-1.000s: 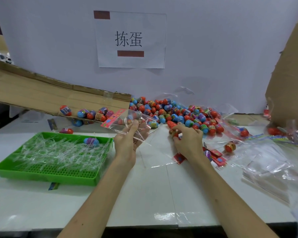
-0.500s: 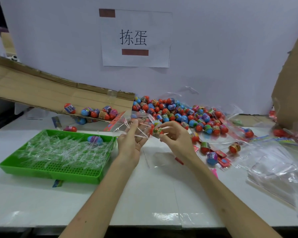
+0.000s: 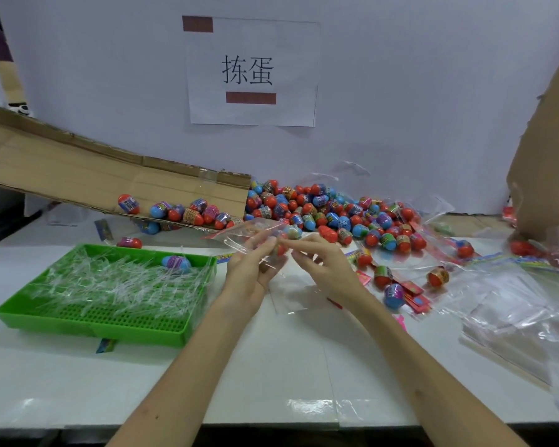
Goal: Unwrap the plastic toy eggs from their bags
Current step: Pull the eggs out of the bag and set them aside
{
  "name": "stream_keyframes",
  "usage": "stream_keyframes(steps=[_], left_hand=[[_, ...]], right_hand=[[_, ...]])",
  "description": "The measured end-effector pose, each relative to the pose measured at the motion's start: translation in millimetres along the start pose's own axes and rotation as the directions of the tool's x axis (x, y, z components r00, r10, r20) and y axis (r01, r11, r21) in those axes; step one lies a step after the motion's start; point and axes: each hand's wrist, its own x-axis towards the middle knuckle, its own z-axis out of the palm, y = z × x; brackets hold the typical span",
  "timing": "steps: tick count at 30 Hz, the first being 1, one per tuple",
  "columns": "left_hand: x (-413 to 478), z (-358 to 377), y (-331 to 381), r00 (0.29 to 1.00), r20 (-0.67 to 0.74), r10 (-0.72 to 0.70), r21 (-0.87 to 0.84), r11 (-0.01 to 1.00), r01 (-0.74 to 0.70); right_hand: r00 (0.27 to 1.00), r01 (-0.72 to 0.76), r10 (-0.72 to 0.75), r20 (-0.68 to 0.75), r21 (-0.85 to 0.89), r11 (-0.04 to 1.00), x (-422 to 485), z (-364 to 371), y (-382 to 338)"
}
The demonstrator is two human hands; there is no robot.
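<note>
At the table's middle my left hand [image 3: 250,272] holds a clear plastic bag [image 3: 252,232] with a red printed edge. My right hand [image 3: 323,264] meets it from the right and pinches a small red toy egg [image 3: 279,248] at the bag, between both hands' fingertips. Behind them lies a big heap of red, blue and purple toy eggs [image 3: 329,211]. Several more eggs [image 3: 389,280] lie loose to the right of my right hand.
A green tray [image 3: 104,321] at the left holds clear plastic strips and one blue-purple egg [image 3: 176,262]. A cardboard flap [image 3: 78,175] slopes down at back left with eggs on it. Empty clear bags [image 3: 510,301] pile at the right, by a cardboard box [image 3: 549,150].
My right hand picked an egg from the heap's edge and brought it left to the bag in my left hand; both hands now meet at the egg.
</note>
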Motion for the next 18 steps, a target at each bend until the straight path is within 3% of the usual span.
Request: stream_keyframes(steps=[3,5,8,12,14,15,17,18], left_hand=[[3.5,-3.9,4.8,0.997,-0.076,0.003,-0.104,0.995,-0.011],[4.3,-4.2,5.8,0.994,-0.111,-0.001,-0.115,0.993,-0.012],[3.6,-3.4,5.8,0.992,-0.124,-0.013,-0.124,0.992,-0.002],[4.4,-5.5,10.3,0.990,-0.143,-0.016,-0.180,0.984,-0.010],[5.5,-6.8,11.1,0.987,-0.162,-0.024,-0.209,0.978,-0.010],[5.8,-7.3,11.0,0.986,-0.165,-0.028,-0.222,0.975,-0.010],[6.1,-6.9,11.4,0.987,-0.160,-0.027,-0.242,0.970,-0.013],[6.0,-6.8,11.2,0.988,-0.154,-0.022,-0.252,0.967,-0.018]], right_hand=[[0.959,-0.106,0.074,-0.273,-0.103,0.989,18.6,-13.8,5.9],[0.915,-0.275,0.141,-0.378,-0.327,0.904,35.2,-29.6,12.6],[0.884,-0.460,0.393,-0.252,-0.620,0.636,55.6,-44.4,27.9],[0.858,-0.484,0.457,-0.234,-0.666,0.567,61.5,-47.5,32.9],[0.869,-0.493,0.380,-0.317,-0.621,0.609,59.6,-46.0,34.1],[0.877,-0.474,0.324,-0.355,-0.528,0.704,56.9,-43.7,31.8],[0.901,-0.343,0.273,-0.336,-0.171,0.924,51.4,-37.3,19.9],[0.929,-0.268,0.265,-0.260,0.022,0.963,47.3,-33.9,10.9]])
